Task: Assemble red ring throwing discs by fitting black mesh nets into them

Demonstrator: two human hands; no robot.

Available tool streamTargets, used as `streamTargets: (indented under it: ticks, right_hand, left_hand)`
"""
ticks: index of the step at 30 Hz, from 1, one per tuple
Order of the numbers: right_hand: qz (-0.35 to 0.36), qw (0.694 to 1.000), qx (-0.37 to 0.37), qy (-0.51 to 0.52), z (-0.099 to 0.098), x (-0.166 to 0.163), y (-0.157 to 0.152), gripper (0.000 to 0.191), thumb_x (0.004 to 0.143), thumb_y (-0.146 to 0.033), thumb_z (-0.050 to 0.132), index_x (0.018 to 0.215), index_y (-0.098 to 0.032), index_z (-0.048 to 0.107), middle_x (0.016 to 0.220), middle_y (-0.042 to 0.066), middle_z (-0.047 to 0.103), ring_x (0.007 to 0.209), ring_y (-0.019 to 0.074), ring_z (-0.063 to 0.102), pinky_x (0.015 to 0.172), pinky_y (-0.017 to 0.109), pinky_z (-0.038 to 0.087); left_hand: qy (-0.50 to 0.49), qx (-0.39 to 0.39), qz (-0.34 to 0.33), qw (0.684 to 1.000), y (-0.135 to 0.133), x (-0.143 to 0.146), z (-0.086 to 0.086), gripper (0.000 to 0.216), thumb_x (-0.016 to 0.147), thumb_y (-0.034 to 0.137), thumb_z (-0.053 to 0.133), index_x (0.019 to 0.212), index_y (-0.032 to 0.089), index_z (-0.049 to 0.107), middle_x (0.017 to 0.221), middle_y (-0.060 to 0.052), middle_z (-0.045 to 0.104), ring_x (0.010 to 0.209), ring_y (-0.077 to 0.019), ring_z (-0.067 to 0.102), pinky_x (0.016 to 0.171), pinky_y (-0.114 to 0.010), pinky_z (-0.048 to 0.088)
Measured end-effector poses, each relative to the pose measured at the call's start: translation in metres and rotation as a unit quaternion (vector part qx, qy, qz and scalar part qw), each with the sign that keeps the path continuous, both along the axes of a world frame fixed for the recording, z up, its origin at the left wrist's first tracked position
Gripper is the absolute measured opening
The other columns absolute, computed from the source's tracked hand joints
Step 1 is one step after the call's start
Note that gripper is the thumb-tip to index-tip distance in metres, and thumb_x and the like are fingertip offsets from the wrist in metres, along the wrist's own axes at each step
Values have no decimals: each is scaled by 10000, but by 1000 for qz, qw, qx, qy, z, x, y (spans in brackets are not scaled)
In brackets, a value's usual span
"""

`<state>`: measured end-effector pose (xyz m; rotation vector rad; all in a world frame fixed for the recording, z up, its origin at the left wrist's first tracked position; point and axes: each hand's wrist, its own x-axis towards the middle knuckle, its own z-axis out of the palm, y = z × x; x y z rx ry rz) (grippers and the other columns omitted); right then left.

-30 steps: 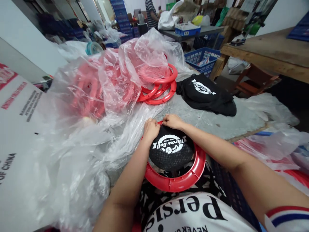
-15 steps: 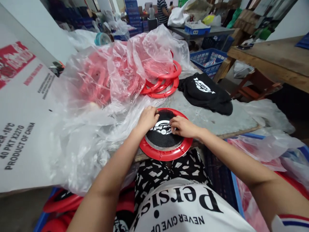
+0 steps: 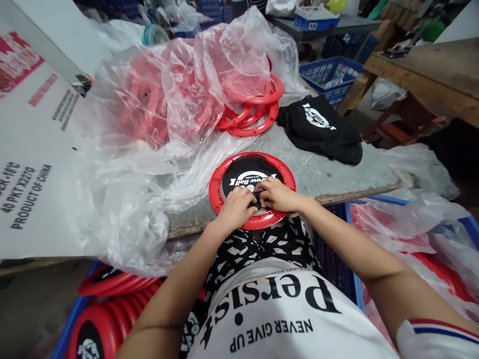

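Note:
A red plastic ring (image 3: 215,188) lies at the near edge of the grey table, overhanging it slightly. Inside it is a black mesh fabric disc (image 3: 231,173) with white "Throw Ball" print. My left hand (image 3: 236,207) is closed with its fingertips on the disc's near edge. Close beside it, my right hand (image 3: 277,195) pinches the same edge, its fingers curled. The fabric is bunched between both hands, and a pale strip shows below it inside the ring.
More red rings (image 3: 254,130) spill from clear plastic bags at the back. A pile of black printed fabric (image 3: 318,130) sits to the right. Blue crates hold finished red discs (image 3: 112,319) at lower left and plastic-wrapped red parts (image 3: 389,219) at right. A white carton (image 3: 33,164) stands left.
Both hands have moved down from the upper and middle part of the disc to its near edge, drawing closer together. The view has tilted down.

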<state>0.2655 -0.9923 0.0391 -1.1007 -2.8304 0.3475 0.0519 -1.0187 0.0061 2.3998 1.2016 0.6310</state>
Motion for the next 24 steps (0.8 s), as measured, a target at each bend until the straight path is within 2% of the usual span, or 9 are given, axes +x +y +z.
streamTargets:
  ticks: [3,8,14,16,19,23,24]
  right_hand:
    - [-12,999,0,39,-2,2,-5,139,926,-238,645,860,-192,759,1287,110,657,1155,290,505,1004,486,388]
    - [-30,996,7,80,-3,3,-10,175,953,-240,600,859,-184,736,1260,117,667,1118,269,527,1006,471,393]
    - [-75,989,37,121,-3,3,-23,168,971,-260,572,903,-192,709,1241,122,670,1123,280,522,1021,480,406]
    - [-94,982,67,150,-4,1,-32,105,944,-270,620,963,-198,693,1292,121,650,1171,290,516,1049,487,398]
    - [-117,974,94,169,-7,-4,-43,209,858,-276,728,1040,-201,657,1348,128,624,1215,311,501,1054,495,398]
    - [-149,967,113,175,-18,-11,-47,17,911,-223,637,898,-212,634,1231,122,675,1136,295,531,986,474,426]
    - [-151,964,116,184,-20,-12,-46,68,930,-214,606,866,-214,629,1189,117,687,1109,284,542,974,466,432]
  left_hand:
    - [-19,4,14,1000,-5,5,0,189,852,192,739,1037,210,706,1155,-66,684,1138,-273,554,1032,-430,460]
    - [-12,18,39,999,-11,14,-3,73,910,190,655,959,210,705,1083,-71,696,1080,-265,573,977,-427,463]
    - [-54,33,81,995,-15,14,-10,137,957,199,574,910,208,703,1016,-70,716,1012,-252,589,944,-412,457]
    - [-69,36,90,993,-17,14,-11,140,958,198,572,910,207,704,1008,-68,720,1003,-247,590,936,-401,456]
    - [-79,41,101,991,-18,15,-11,143,959,204,573,904,204,706,991,-67,721,994,-246,589,919,-391,453]
    - [-86,51,93,991,-20,15,-13,166,972,217,563,915,202,718,984,-66,719,971,-241,580,916,-387,450]
    - [-89,54,92,990,-21,15,-14,171,975,219,561,922,205,723,984,-65,717,973,-240,579,917,-385,451]
